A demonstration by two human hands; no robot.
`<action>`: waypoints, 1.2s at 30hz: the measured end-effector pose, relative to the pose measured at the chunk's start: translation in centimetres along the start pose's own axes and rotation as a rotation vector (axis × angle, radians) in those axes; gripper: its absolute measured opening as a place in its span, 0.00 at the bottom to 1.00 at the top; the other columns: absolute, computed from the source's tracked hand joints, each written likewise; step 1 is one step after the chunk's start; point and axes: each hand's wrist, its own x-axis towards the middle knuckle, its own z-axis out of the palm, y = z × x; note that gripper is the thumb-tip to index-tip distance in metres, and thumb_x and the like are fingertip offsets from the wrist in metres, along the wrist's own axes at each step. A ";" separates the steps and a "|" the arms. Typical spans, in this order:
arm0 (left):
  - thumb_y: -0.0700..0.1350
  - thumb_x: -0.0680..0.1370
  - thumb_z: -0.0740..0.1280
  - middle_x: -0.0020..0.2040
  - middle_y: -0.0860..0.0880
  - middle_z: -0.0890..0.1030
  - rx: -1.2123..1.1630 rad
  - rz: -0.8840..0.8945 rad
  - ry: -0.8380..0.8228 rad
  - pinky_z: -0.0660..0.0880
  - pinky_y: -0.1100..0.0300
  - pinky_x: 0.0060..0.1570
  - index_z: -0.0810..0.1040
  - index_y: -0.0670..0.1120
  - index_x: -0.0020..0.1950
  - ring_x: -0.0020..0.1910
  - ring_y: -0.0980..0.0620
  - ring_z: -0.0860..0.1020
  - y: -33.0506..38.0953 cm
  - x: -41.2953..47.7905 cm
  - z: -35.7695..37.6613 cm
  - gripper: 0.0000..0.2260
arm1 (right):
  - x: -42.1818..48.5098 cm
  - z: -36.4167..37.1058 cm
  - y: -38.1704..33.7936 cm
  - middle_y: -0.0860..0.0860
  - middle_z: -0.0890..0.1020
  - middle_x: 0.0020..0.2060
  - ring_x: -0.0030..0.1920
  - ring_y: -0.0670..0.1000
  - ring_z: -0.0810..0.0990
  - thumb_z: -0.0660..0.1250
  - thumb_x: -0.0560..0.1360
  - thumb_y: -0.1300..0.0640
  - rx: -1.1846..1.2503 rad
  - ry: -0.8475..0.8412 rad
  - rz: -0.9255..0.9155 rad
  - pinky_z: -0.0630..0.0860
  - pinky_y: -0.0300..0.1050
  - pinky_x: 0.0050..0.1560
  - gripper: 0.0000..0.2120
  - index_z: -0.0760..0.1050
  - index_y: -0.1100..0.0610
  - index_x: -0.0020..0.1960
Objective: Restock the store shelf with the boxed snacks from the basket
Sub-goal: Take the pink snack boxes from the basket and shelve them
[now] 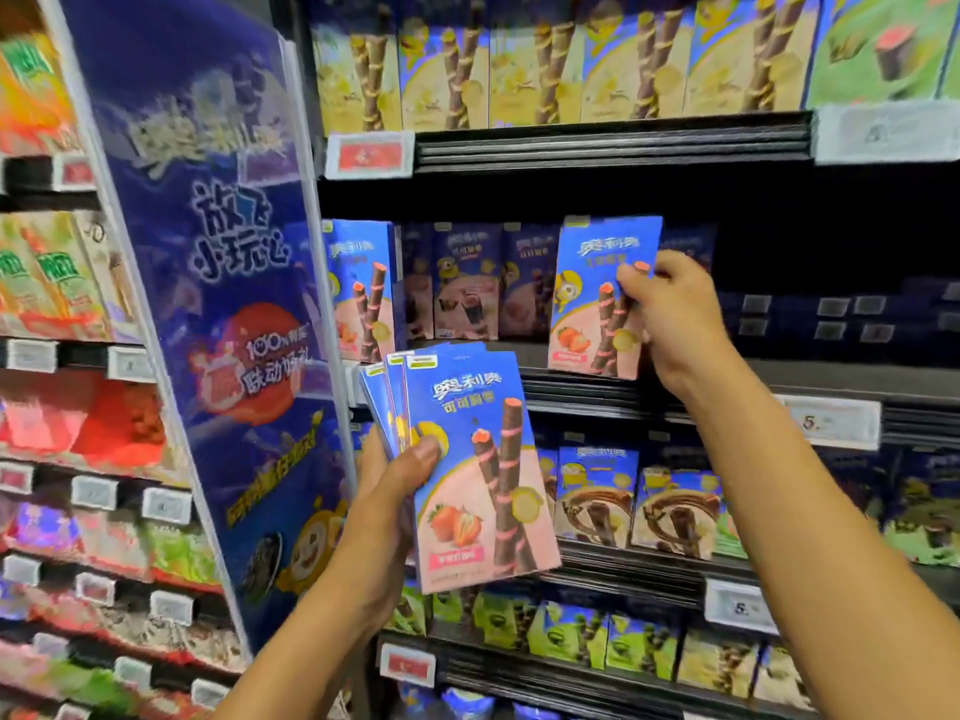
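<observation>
At the far left stood a tall blue printed divider panel (218,304), close beside the row being filled. Just right of it the left hand (382,517) gripped a fanned stack of flat blue-and-pink cardboard strawberry wafer-roll boxes (470,475), thumb pressed across the front box and fingers hidden behind. Three box edges showed, held in the air below the middle shelf. The fan looked loose, and I judged that a slackened thumb could let the rear boxes slide out and drop. On the black metal middle shelf (576,394) one matching upright box (363,293) stood at the left end, with darker boxes (467,283) set further back beside it. Further right, a single blue-and-pink box (589,304) stood with its lower edge at the shelf's front lip, slightly tilted, pinched at its right edge by the thumb and fingertips of the right hand (675,319). Let go there, it would likely tip forward off the lip, since nothing was seen propping it. Pushed back too hard, it could knock the darker boxes over. The space right of that hand was dark, and I could not tell what it held. The basket was not in view
</observation>
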 end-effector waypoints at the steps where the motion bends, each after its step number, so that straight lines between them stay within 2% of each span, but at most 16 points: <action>1: 0.45 0.76 0.70 0.60 0.30 0.79 0.102 0.031 0.005 0.80 0.47 0.58 0.72 0.37 0.70 0.55 0.43 0.84 -0.2 0.4 0.1 0.24 | 0.8 0.8 0.7 0.56 0.85 0.45 0.39 0.52 0.83 0.67 0.79 0.61 -0.030 0.023 0.016 0.82 0.54 0.46 0.04 0.74 0.59 0.53; 2: 0.49 0.71 0.72 0.62 0.35 0.82 0.103 0.018 -0.075 0.81 0.44 0.53 0.70 0.38 0.75 0.56 0.40 0.83 -0.1 -0.2 -0.9 0.34 | 1.5 1.5 1.2 0.60 0.84 0.45 0.38 0.54 0.82 0.68 0.79 0.60 -0.050 0.035 0.048 0.80 0.56 0.45 0.05 0.72 0.58 0.52; 4: 0.52 0.68 0.74 0.62 0.41 0.84 0.156 -0.028 -0.037 0.83 0.52 0.42 0.72 0.40 0.74 0.50 0.45 0.85 0.1 0.3 -2.1 0.37 | 2.7 2.9 2.1 0.65 0.80 0.46 0.38 0.56 0.79 0.68 0.78 0.58 -0.084 0.061 0.094 0.78 0.55 0.41 0.08 0.67 0.57 0.48; 5: 0.52 0.70 0.75 0.65 0.40 0.83 0.138 -0.041 -0.044 0.82 0.60 0.41 0.74 0.38 0.71 0.46 0.50 0.86 0.6 0.4 -2.2 0.33 | 3.2 3.5 2.5 0.63 0.79 0.44 0.37 0.55 0.78 0.67 0.77 0.58 -0.132 0.090 0.090 0.78 0.50 0.38 0.09 0.66 0.56 0.45; 7: 0.44 0.82 0.68 0.69 0.36 0.78 -0.012 -0.020 -0.072 0.74 0.74 0.33 0.75 0.34 0.60 0.32 0.61 0.82 1.4 0.6 -3.3 0.13 | 4.0 4.3 3.1 0.57 0.76 0.41 0.36 0.54 0.77 0.66 0.77 0.59 -0.293 0.171 0.045 0.73 0.41 0.34 0.13 0.63 0.53 0.40; 9: 0.39 0.85 0.64 0.64 0.35 0.76 0.055 0.034 -0.081 0.74 0.71 0.27 0.78 0.37 0.59 0.37 0.56 0.82 2.0 1.1 -3.0 0.08 | 4.3 4.8 3.7 0.55 0.74 0.40 0.41 0.56 0.77 0.66 0.78 0.57 -0.449 0.205 0.007 0.70 0.45 0.39 0.14 0.63 0.55 0.38; 11: 0.50 0.71 0.81 0.60 0.40 0.81 0.001 0.046 -0.174 0.81 0.62 0.36 0.80 0.49 0.55 0.49 0.47 0.83 2.3 1.7 -1.8 0.17 | 4.4 5.2 3.9 0.57 0.76 0.43 0.44 0.57 0.75 0.67 0.77 0.54 -0.600 0.222 -0.029 0.67 0.46 0.42 0.13 0.68 0.59 0.41; 13: 0.56 0.57 0.87 0.47 0.47 0.84 0.046 0.094 -0.350 0.82 0.58 0.36 0.77 0.52 0.48 0.43 0.48 0.85 2.1 1.5 -2.2 0.28 | 4.2 5.6 3.8 0.61 0.79 0.48 0.47 0.60 0.77 0.68 0.77 0.53 -0.683 0.231 -0.063 0.68 0.47 0.43 0.10 0.74 0.61 0.48; 15: 0.57 0.56 0.87 0.38 0.52 0.82 0.058 0.140 -0.371 0.80 0.61 0.32 0.76 0.53 0.46 0.35 0.52 0.83 1.9 1.9 -2.3 0.27 | 4.1 6.0 3.7 0.63 0.81 0.51 0.50 0.64 0.80 0.69 0.76 0.54 -0.724 0.245 -0.087 0.69 0.48 0.44 0.11 0.76 0.63 0.51; 18: 0.58 0.58 0.86 0.39 0.57 0.82 0.033 0.125 -0.389 0.80 0.60 0.34 0.79 0.57 0.43 0.36 0.54 0.84 1.8 2.9 -1.8 0.22 | 4.0 6.6 3.5 0.64 0.81 0.53 0.52 0.66 0.81 0.69 0.76 0.56 -0.755 0.273 -0.076 0.72 0.50 0.45 0.09 0.78 0.62 0.51; 21: 0.55 0.63 0.83 0.42 0.56 0.83 0.055 0.136 -0.379 0.81 0.57 0.38 0.76 0.56 0.48 0.40 0.51 0.85 2.0 4.0 -1.6 0.21 | 4.0 7.1 3.5 0.64 0.82 0.52 0.53 0.65 0.81 0.67 0.75 0.58 -0.771 0.271 -0.049 0.77 0.54 0.48 0.04 0.75 0.59 0.45; 23: 0.52 0.68 0.76 0.46 0.54 0.83 0.068 0.155 -0.347 0.82 0.55 0.40 0.76 0.48 0.54 0.43 0.49 0.84 2.0 4.6 -1.5 0.19 | 4.1 7.4 3.6 0.64 0.82 0.52 0.52 0.65 0.81 0.67 0.75 0.59 -0.778 0.271 -0.048 0.76 0.53 0.46 0.04 0.74 0.60 0.45; 25: 0.53 0.69 0.73 0.46 0.55 0.84 0.100 0.164 -0.290 0.81 0.57 0.39 0.71 0.37 0.68 0.43 0.50 0.84 2.2 4.9 -1.2 0.32 | 4.1 7.6 3.6 0.63 0.82 0.51 0.52 0.64 0.82 0.67 0.75 0.59 -0.785 0.270 -0.055 0.73 0.50 0.43 0.05 0.72 0.59 0.43; 27: 0.54 0.69 0.73 0.48 0.55 0.84 0.115 0.163 -0.259 0.81 0.57 0.39 0.64 0.37 0.76 0.44 0.51 0.85 2.4 4.9 -1.0 0.41 | 4.1 7.7 3.6 0.63 0.82 0.52 0.52 0.64 0.81 0.67 0.75 0.59 -0.785 0.277 -0.056 0.74 0.51 0.45 0.03 0.74 0.59 0.45; 31: 0.57 0.68 0.74 0.62 0.45 0.83 0.119 0.141 -0.250 0.82 0.51 0.44 0.71 0.47 0.74 0.53 0.44 0.84 2.3 5.2 -1.3 0.36 | 4.4 7.6 3.7 0.63 0.81 0.54 0.53 0.65 0.81 0.67 0.75 0.60 -0.788 0.275 -0.041 0.77 0.53 0.47 0.07 0.77 0.62 0.51; 36: 0.55 0.70 0.72 0.47 0.56 0.84 0.104 0.139 -0.291 0.81 0.58 0.38 0.71 0.41 0.70 0.44 0.52 0.85 2.1 5.4 -1.5 0.32 | 4.7 7.4 3.8 0.64 0.82 0.52 0.49 0.62 0.81 0.66 0.75 0.63 -0.794 0.210 -0.043 0.73 0.48 0.43 0.01 0.75 0.62 0.46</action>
